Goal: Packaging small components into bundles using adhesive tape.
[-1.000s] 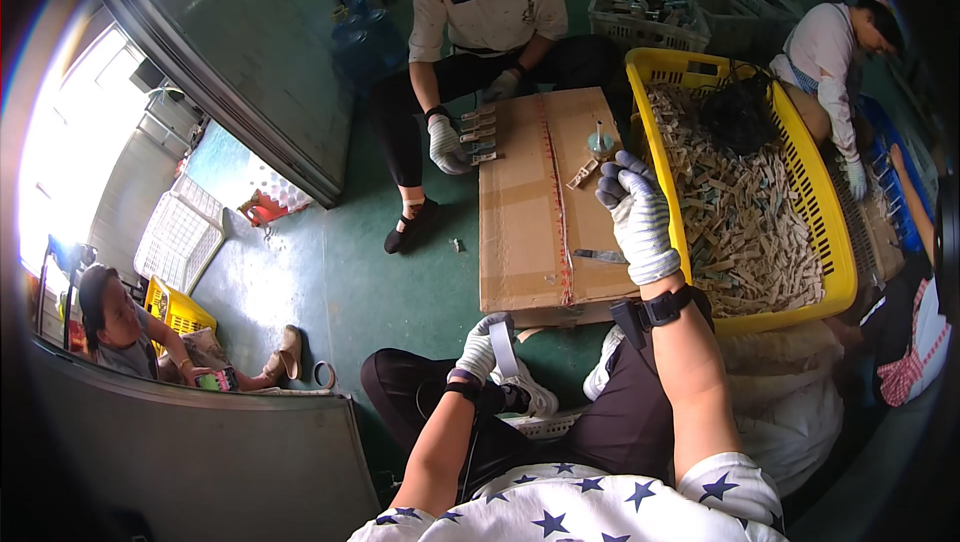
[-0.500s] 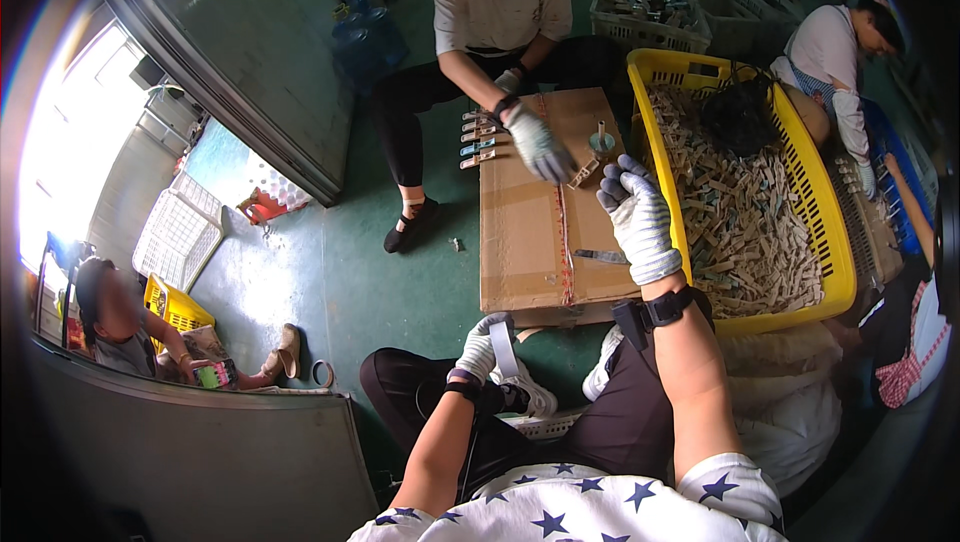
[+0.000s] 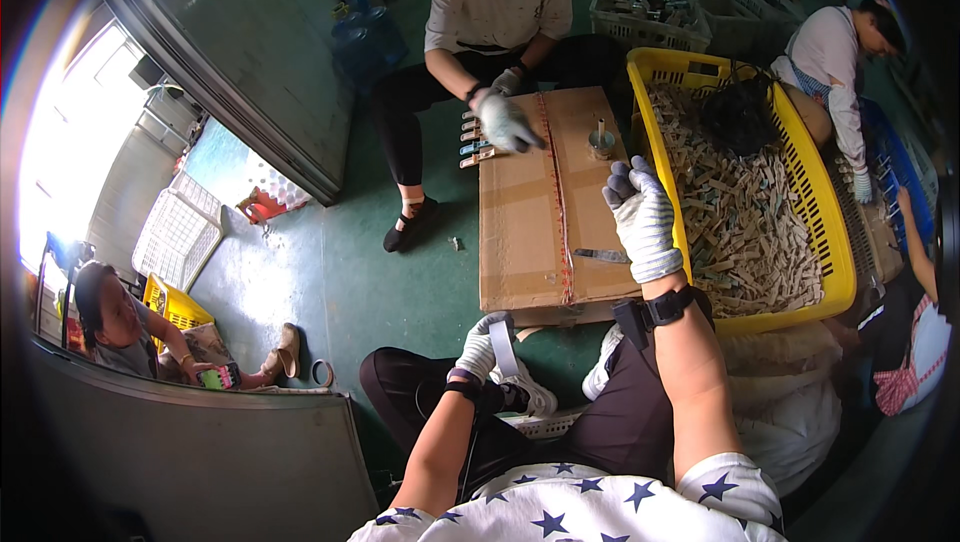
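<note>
Low over my left thigh, my left hand (image 3: 482, 349), in a striped white glove with grey fingertips, is closed on a pale grey flat strip (image 3: 502, 347). My right hand (image 3: 642, 220), gloved the same way, is raised between a cardboard box and a yellow crate. Its fingers are loosely bent, with nothing visible between them. On the brown cardboard box (image 3: 515, 257) a dark flat metal strip (image 3: 600, 256) lies just left of my right wrist. A small cup (image 3: 600, 145) with a stick in it stands farther back. Several clothes pegs (image 3: 477, 148) line the box's far left edge.
Across the box sits a co-worker whose gloved hand (image 3: 507, 122) hovers over it. The yellow crate (image 3: 745, 320) is full of small wooden pieces (image 3: 740, 217). A person sits at the lower left; others work at the right. A metal-edged partition (image 3: 200, 392) stands left.
The co-worker's gloved hand has moved left across the box, away from the cup; a wooden piece seen at its fingers is no longer visible there. My right hand's fingers shifted slightly; my left stayed still.
</note>
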`<state>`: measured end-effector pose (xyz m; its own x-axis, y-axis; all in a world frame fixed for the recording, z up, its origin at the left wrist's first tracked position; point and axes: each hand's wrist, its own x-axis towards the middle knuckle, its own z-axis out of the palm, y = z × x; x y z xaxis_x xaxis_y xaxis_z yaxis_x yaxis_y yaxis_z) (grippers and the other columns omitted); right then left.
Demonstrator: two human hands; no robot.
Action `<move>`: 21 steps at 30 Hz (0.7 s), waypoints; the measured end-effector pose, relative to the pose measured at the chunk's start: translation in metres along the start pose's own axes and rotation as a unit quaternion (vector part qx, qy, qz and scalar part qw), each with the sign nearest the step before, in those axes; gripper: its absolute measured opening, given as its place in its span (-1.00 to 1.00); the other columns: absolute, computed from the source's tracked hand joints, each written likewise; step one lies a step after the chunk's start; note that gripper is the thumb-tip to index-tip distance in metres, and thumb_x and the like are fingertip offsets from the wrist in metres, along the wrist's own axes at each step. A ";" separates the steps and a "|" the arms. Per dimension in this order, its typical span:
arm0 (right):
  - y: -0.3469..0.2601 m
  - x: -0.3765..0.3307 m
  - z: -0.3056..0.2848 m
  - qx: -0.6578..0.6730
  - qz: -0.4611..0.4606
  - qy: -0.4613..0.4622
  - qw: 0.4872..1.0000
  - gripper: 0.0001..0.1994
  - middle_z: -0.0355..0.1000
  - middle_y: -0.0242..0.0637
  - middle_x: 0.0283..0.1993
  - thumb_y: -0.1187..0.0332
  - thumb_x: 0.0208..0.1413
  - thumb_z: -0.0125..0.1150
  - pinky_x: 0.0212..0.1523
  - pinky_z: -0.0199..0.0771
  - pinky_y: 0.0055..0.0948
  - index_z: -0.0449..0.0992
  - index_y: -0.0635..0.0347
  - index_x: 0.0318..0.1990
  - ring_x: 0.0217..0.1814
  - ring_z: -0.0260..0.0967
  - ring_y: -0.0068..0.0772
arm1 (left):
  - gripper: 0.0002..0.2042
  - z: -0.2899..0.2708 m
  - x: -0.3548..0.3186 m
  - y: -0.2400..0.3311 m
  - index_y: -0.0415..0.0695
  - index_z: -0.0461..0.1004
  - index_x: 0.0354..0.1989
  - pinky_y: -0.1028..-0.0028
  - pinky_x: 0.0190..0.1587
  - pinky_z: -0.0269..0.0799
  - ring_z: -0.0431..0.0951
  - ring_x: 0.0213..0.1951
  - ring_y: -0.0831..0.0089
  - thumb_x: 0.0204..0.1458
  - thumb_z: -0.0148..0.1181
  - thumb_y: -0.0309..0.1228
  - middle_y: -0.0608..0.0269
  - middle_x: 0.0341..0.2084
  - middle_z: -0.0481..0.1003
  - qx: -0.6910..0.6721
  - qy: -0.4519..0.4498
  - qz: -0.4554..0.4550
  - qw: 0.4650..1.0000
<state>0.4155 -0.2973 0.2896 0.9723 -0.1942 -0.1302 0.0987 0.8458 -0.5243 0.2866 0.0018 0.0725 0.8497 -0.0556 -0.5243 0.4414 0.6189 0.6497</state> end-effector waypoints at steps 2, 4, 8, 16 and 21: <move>-0.002 0.000 -0.001 0.000 0.000 -0.001 1.000 -0.74 0.53 -0.28 -0.23 0.48 0.16 0.04 -0.10 0.53 -0.33 0.41 0.05 0.00 -0.29 0.50 -0.42 | -0.86 0.002 0.000 -0.002 -0.13 0.59 -0.24 0.42 -0.38 0.57 0.56 -0.44 0.43 0.04 0.18 -0.59 0.24 -0.38 0.56 0.017 0.002 0.010 1.000; -0.003 0.000 -0.003 -0.009 0.000 0.000 1.000 -0.75 0.53 -0.28 -0.23 0.47 0.16 0.04 -0.10 0.53 -0.33 0.42 0.04 -0.01 -0.30 0.50 -0.42 | -0.86 0.006 0.000 -0.004 -0.13 0.58 -0.24 0.42 -0.38 0.57 0.56 -0.44 0.43 0.04 0.18 -0.59 0.24 -0.38 0.56 0.035 0.004 0.021 0.999; -0.005 0.003 -0.001 -0.007 0.002 -0.009 1.000 -0.76 0.53 -0.29 -0.22 0.46 0.17 0.04 -0.10 0.53 -0.33 0.43 0.04 -0.01 -0.29 0.49 -0.43 | -0.86 0.003 0.006 -0.004 -0.13 0.57 -0.23 0.43 -0.39 0.57 0.55 -0.44 0.43 0.03 0.20 -0.59 0.25 -0.38 0.56 0.035 0.004 0.021 0.999; 0.013 0.009 -0.002 0.031 0.022 -0.103 0.994 -0.81 0.50 -0.33 -0.23 0.47 0.18 0.11 -0.16 0.47 -0.43 0.46 0.14 -0.06 -0.26 0.44 -0.50 | -0.66 -0.001 -0.017 0.013 -0.08 0.52 -0.06 0.52 -0.30 0.48 0.49 -0.35 0.56 -0.05 0.28 -0.64 0.33 -0.30 0.52 0.191 -0.003 0.046 0.981; -0.009 0.017 -0.028 -0.058 0.012 -0.044 0.997 -0.66 0.50 -0.37 -0.09 0.37 0.19 0.11 -0.13 0.48 -0.54 0.41 0.09 0.13 -0.17 0.45 -0.59 | -0.67 0.001 0.001 -0.008 -0.08 0.53 -0.09 0.49 -0.21 0.46 0.46 -0.29 0.58 -0.06 0.30 -0.64 0.42 -0.29 0.51 0.205 -0.045 0.068 0.975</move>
<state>0.4251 -0.3221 0.2681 0.9893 -0.1257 -0.0735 0.0542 0.7860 -0.6158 0.2846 -0.0042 0.0671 0.9224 -0.0738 -0.3791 0.3848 0.2604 0.8855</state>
